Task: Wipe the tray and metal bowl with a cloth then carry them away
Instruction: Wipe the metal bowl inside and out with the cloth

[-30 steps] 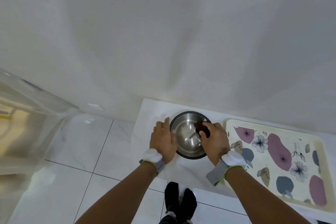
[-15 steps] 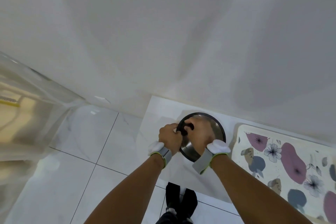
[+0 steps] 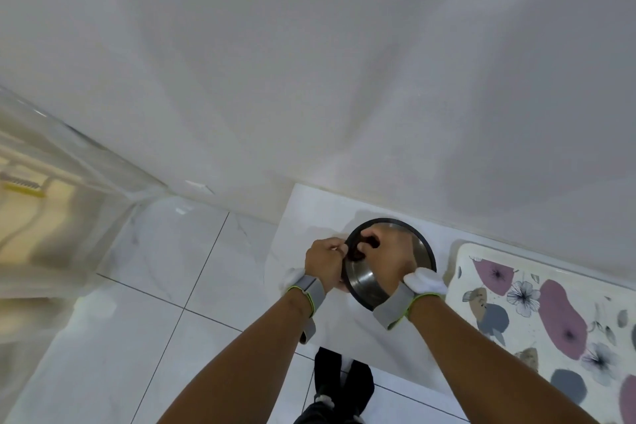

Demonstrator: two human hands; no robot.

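Here, metal bowl (image 3: 370,277) tilted between hands, left (image 3: 325,262) gripping rim, right (image 3: 392,253) clutching dark cloth (image 3: 366,244) inside

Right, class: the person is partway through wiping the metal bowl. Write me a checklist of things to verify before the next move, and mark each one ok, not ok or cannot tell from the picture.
1. Left hand steadies the metal bowl at its rim: ok.
2. Right hand is inside the bowl with a dark cloth under its fingers: ok.
3. Bowl sits flat on the white ledge: not ok, it looks tipped toward the person.
4. Bowl interior wiped clean: cannot tell, the right hand covers most of it.
5. Floral tray lies beside the bowl, within reach: ok.
6. Tray already wiped: cannot tell.
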